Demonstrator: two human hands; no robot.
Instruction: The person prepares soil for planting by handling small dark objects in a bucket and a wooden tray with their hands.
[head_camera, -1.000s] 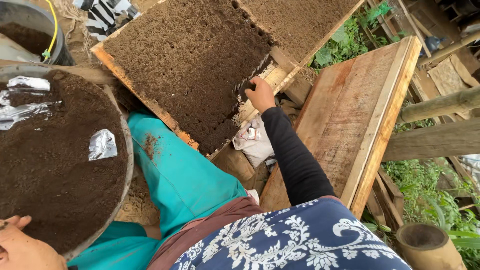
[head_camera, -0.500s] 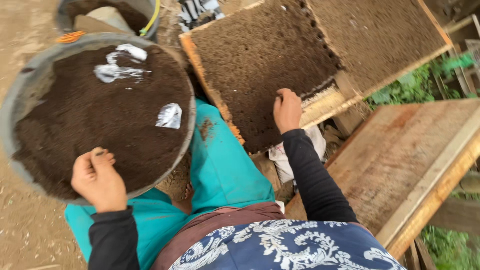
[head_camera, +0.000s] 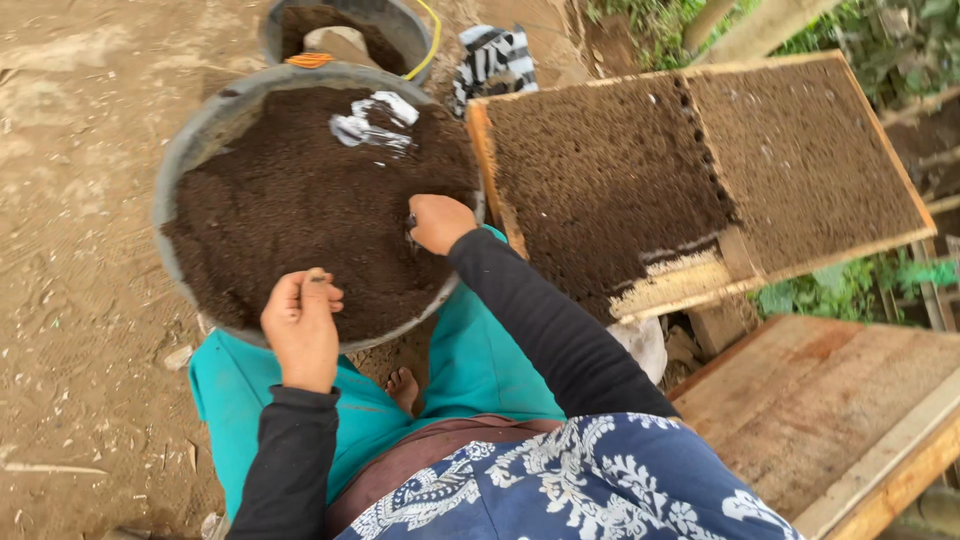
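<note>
A wide grey basin (head_camera: 185, 160) full of dark soil rests by my knees in teal trousers. My right hand (head_camera: 438, 222) lies on the soil at the basin's right rim, fingers closed over a small pale plastic scrap (head_camera: 409, 228) that barely shows. My left hand (head_camera: 300, 325) hovers over the basin's near rim with fingers curled shut; a small brown bit shows at the fingertips. To the right, a wooden-framed seed tray (head_camera: 690, 285) lies packed with soil, with a row of dark holes across it.
Crumpled white plastic (head_camera: 372, 120) lies on the soil at the basin's far side. A second bucket (head_camera: 400, 22) stands behind, next to a striped cloth (head_camera: 495, 58). A wooden board (head_camera: 840, 400) sits at lower right. Bare dirt ground spreads left.
My right hand left the seed tray and came down onto the plastic scrap in the basin. My left hand moved right along the near rim. The view swung left.
</note>
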